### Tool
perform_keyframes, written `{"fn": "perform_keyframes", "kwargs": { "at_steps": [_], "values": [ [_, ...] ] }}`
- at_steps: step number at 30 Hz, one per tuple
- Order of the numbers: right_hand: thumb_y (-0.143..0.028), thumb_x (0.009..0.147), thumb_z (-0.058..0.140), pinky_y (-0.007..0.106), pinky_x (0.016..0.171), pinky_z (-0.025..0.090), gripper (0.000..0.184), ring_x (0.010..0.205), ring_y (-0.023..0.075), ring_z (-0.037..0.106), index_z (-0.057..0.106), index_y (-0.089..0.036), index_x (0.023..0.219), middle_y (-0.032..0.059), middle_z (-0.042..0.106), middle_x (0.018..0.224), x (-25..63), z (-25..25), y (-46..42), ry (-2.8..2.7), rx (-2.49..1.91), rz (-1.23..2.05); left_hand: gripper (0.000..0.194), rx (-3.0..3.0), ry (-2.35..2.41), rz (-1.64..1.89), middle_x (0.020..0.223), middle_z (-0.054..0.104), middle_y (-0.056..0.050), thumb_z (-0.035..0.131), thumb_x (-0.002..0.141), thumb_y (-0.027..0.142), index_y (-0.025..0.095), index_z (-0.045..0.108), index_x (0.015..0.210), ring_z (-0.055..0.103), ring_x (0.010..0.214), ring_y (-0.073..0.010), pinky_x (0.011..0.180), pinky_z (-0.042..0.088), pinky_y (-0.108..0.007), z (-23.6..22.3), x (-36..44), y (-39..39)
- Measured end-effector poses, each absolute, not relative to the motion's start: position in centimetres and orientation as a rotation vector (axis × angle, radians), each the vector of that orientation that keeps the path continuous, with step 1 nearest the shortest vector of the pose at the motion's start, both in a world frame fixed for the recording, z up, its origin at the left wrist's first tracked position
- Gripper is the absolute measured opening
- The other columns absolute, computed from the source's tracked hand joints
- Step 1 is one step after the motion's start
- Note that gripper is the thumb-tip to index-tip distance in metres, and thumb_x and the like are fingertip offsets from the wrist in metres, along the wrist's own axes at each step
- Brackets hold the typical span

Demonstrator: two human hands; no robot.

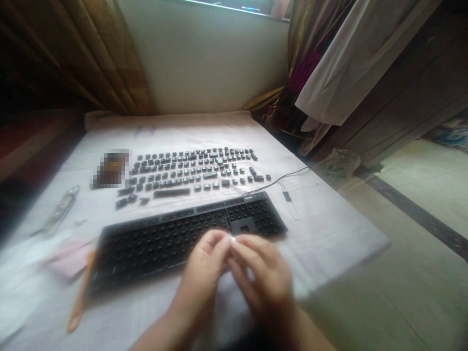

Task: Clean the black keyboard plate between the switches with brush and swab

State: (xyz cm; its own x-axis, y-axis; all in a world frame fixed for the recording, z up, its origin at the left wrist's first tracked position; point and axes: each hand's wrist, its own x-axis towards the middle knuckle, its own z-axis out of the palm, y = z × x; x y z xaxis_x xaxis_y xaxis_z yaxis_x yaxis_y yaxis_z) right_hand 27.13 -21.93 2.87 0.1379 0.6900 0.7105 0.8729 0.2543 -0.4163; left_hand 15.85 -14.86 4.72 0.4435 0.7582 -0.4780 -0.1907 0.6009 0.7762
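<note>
A black keyboard with its keycaps off lies on a white cloth. Behind it the loose black keycaps are laid out in rows. My left hand and my right hand meet in front of the keyboard's near edge. Their fingertips pinch together on something small and pale that I cannot make out. Both hands are blurred by motion.
The keyboard's cable runs off to the right. An orange tool, a pink cloth and a clear object lie at the left. A pixelated patch sits beside the keycaps. Curtains hang behind; bare floor lies at the right.
</note>
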Motion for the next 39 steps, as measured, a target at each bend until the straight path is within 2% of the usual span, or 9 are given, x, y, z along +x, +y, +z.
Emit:
{"fn": "perform_keyframes", "kwargs": {
  "at_steps": [3, 7, 12, 18, 25, 28, 31, 35, 39],
  "values": [
    [-0.006, 0.091, 0.056, 0.033, 0.084, 0.061, 0.033, 0.096, 0.0201, 0.073, 0.066, -0.022, 0.118, 0.0089, 0.076, 0.103, 27.5, 2.8, -21.7, -1.575, -1.454, -0.262, 0.045, 0.722, 0.909, 0.664, 0.077, 0.064, 0.001, 0.082, 0.065, 0.053, 0.018, 0.057, 0.081, 0.063, 0.075, -0.0132, 0.074, 0.053, -0.027, 4.7, 15.9, -15.1],
    [-0.009, 0.091, 0.056, 0.03, 0.08, 0.061, 0.023, 0.09, 0.0193, 0.075, 0.066, -0.022, 0.108, 0.0077, 0.077, 0.099, 27.9, 3.4, -21.6, -1.503, -1.438, -0.125, 0.041, 0.783, 0.875, 0.66, 0.08, 0.065, 0.001, 0.078, 0.071, 0.053, 0.019, 0.056, 0.082, 0.063, 0.078, -0.0141, 0.078, 0.054, -0.029, 4.9, 15.9, -15.3],
    [-0.019, 0.092, 0.056, 0.023, 0.066, 0.058, 0.01, 0.076, 0.0159, 0.071, 0.065, -0.022, 0.089, 0.003, 0.074, 0.082, 28.1, 4.6, -21.7, -1.273, -1.507, 0.398, 0.033, 1.016, 0.871, 0.678, 0.076, 0.059, 0.002, 0.072, 0.078, 0.05, 0.019, 0.06, 0.081, 0.058, 0.073, -0.0127, 0.068, 0.051, -0.023, 4.9, 15.4, -15.3],
    [-0.025, 0.083, 0.065, 0.023, 0.065, 0.055, 0.005, 0.07, 0.0147, 0.068, 0.062, -0.021, 0.08, -0.0005, 0.071, 0.076, 28.5, 5.3, -21.7, -1.027, -1.49, 0.746, 0.023, 1.301, 0.846, 0.671, 0.078, 0.059, 0.002, 0.064, 0.087, 0.045, 0.022, 0.064, 0.086, 0.053, 0.068, -0.0108, 0.063, 0.046, -0.02, 4.2, 14.4, -15.6],
    [-0.019, 0.083, 0.063, 0.021, 0.062, 0.053, 0.004, 0.068, 0.0133, 0.064, 0.065, -0.021, 0.08, -0.0013, 0.067, 0.072, 28.6, 5.1, -22.0, -1.072, -1.462, 0.73, 0.01, 1.554, 0.837, 0.767, 0.081, 0.066, 0.0, 0.069, 0.085, 0.033, 0.023, 0.071, 0.088, 0.058, 0.071, -0.0114, 0.068, 0.046, -0.021, 3.5, 13.9, -15.6],
    [-0.02, 0.089, 0.062, 0.02, 0.058, 0.052, 0.006, 0.067, 0.0131, 0.065, 0.067, -0.021, 0.085, -0.0007, 0.068, 0.073, 28.5, 4.7, -22.1, -1.105, -1.408, 0.716, 0.015, 1.421, 0.857, 0.759, 0.078, 0.064, 0.0, 0.071, 0.083, 0.037, 0.022, 0.07, 0.083, 0.056, 0.068, -0.0112, 0.059, 0.046, -0.019, 3.4, 14.0, -15.5],
    [-0.015, 0.092, 0.058, 0.022, 0.066, 0.057, 0.012, 0.074, 0.0138, 0.068, 0.067, -0.023, 0.095, 0.0014, 0.069, 0.082, 28.2, 4.3, -22.4, -1.265, -1.334, 0.526, 0.026, 1.218, 0.855, 0.682, 0.072, 0.06, 0.0, 0.074, 0.078, 0.045, 0.02, 0.069, 0.082, 0.054, 0.061, -0.0113, 0.049, 0.044, -0.018, 3.6, 14.4, -15.4],
    [-0.007, 0.089, 0.058, 0.026, 0.077, 0.06, 0.034, 0.089, 0.017, 0.07, 0.062, -0.021, 0.119, 0.0075, 0.07, 0.097, 28.0, 4.0, -22.7, -1.536, -1.334, 0.139, 0.035, 1.052, 0.872, 0.641, 0.068, 0.057, 0.003, 0.078, 0.073, 0.051, 0.019, 0.066, 0.08, 0.046, 0.052, -0.0076, 0.046, 0.041, -0.017, 4.1, 14.8, -15.2],
    [-0.006, 0.09, 0.057, 0.024, 0.075, 0.061, 0.032, 0.086, 0.0165, 0.072, 0.061, -0.02, 0.119, 0.0066, 0.072, 0.092, 28.7, 4.0, -22.6, -1.599, -1.371, -0.11, 0.034, 1.044, 0.886, 0.635, 0.073, 0.06, 0.002, 0.079, 0.071, 0.05, 0.019, 0.067, 0.078, 0.046, 0.055, -0.0068, 0.051, 0.043, -0.017, 4.5, 15.3, -15.0]
  ]
}}
